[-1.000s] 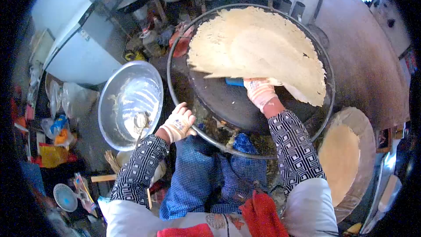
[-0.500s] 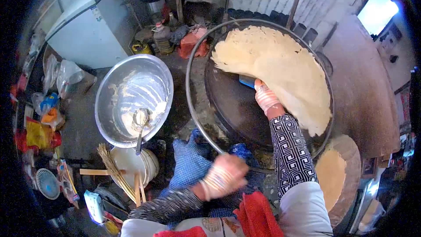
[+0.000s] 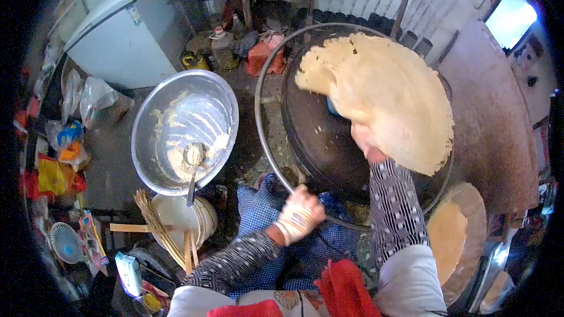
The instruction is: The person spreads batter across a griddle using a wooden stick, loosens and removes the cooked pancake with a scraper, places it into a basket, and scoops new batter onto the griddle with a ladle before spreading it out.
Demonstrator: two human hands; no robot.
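Note:
A large thin pancake (image 3: 388, 94) covers much of the round dark griddle (image 3: 311, 135), its near left edge raised and folded. My right hand (image 3: 363, 138) is closed at that edge, its fingers partly covered by the pancake. Just beyond them, a blue scraper (image 3: 332, 106) shows under the sheet, mostly hidden; my grip on it is covered. Around the griddle runs a metal ring (image 3: 258, 108). My left hand (image 3: 301, 216), in a pale glove, has its fingers curled over the near left part of this ring.
Left of the griddle stands a big metal basin (image 3: 147, 158) with batter residue and a ladle (image 3: 192, 176). Below it are a white bucket (image 3: 205, 217) and a straw brush (image 3: 154, 223). Another pancake (image 3: 447, 240) lies on a round board at lower right.
My right hand and the scraper have slid farther beneath the pancake, whose edge has lifted and shifted. My left hand, blurred before, is now steadier at the ring. The view has moved slightly.

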